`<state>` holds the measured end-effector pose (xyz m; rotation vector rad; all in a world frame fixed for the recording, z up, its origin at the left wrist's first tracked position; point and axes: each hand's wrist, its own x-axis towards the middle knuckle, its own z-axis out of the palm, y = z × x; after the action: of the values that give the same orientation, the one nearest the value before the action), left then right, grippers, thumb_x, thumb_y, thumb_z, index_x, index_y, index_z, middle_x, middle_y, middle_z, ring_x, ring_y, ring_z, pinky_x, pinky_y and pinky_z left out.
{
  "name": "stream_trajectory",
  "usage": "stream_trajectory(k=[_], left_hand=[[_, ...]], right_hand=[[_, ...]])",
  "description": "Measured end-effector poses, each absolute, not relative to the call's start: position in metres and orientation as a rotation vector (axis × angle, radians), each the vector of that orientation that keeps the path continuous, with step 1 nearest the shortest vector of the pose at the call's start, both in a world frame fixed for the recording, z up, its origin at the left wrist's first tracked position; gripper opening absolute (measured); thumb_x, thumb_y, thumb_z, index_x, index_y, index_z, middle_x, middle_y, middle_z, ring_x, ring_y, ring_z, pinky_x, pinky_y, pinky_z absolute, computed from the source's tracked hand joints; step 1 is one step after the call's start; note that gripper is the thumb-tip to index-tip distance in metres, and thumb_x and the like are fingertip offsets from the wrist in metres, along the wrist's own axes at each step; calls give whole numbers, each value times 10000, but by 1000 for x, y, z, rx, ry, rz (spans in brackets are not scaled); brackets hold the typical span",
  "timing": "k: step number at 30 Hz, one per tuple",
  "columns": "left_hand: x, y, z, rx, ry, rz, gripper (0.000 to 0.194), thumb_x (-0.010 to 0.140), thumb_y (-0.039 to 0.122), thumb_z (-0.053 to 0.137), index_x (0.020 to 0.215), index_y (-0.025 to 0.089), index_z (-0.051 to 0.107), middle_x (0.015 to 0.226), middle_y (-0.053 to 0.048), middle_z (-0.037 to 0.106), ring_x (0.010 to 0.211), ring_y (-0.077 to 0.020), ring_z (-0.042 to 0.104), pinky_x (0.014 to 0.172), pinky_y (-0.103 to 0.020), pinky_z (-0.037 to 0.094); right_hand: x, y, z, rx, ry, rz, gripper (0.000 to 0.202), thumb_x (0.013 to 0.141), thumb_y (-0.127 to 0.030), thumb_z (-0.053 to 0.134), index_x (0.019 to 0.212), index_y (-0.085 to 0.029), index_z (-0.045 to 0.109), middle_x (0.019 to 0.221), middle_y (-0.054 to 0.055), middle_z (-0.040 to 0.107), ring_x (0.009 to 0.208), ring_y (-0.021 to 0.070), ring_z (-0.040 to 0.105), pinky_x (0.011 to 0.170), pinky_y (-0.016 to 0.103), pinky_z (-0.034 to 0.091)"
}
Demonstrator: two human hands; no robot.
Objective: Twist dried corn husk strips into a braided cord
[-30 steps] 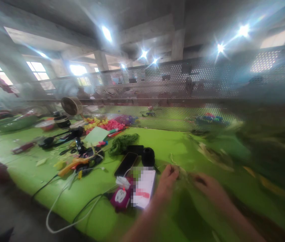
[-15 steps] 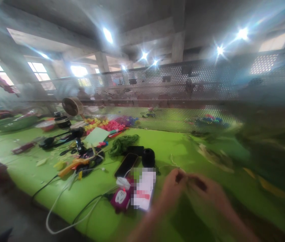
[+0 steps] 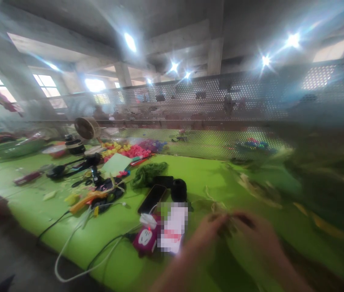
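Observation:
My left hand (image 3: 212, 227) and my right hand (image 3: 252, 227) meet fingertip to fingertip above the green table. Both are blurred, with the fingers drawn together in a pinch. A thin pale fibre strand (image 3: 210, 194) sticks out beyond the fingertips, and a faint strip trails below between the hands. Where exactly the fingers grip it is smeared. Left of my left hand lie a phone with a blurred-out lit screen (image 3: 173, 233) and a black spool (image 3: 178, 190).
A purple power socket (image 3: 146, 240) with cables sits at the left front. Beyond it are a dark phone (image 3: 152, 198), a glue gun (image 3: 83, 202), green yarn (image 3: 149, 173) and a small fan (image 3: 86, 128). Dried leafy material (image 3: 259, 190) lies right; a perforated metal panel (image 3: 190, 109) stands behind.
Both hands have turned slightly and their fingertips have come closer together around the strand. The things on the table have stayed where they were.

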<state>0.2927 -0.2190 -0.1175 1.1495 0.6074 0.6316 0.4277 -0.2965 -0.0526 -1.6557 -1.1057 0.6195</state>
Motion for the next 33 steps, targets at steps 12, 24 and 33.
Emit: stream_trajectory(k=[12, 24, 33], left_hand=[[295, -218, -107, 1005, 526, 758, 221, 755, 331, 712, 824, 143, 617, 751, -45, 649, 663, -144, 601, 703, -304, 476], [292, -215, -104, 990, 585, 799, 204, 768, 351, 673, 822, 162, 619, 706, -16, 589, 651, -141, 559, 685, -292, 442], [291, -207, -102, 993, 689, 830, 310, 709, 434, 740, 758, 156, 614, 691, 4, 550, 638, -122, 517, 654, -269, 415]], right_hand=[[433, -296, -63, -1666, -1179, 527, 170, 677, -349, 561, 687, -214, 664, 671, 23, 688, 652, 208, 632, 603, 292, 483], [450, -298, -68, -1848, -1502, 267, 176, 760, -283, 471, 741, -221, 635, 660, -24, 649, 598, 159, 572, 549, 251, 399], [514, -320, -65, -2174, -1499, -70, 342, 853, -395, 465, 1100, -258, 659, 1108, 69, 733, 776, 224, 702, 644, 329, 496]])
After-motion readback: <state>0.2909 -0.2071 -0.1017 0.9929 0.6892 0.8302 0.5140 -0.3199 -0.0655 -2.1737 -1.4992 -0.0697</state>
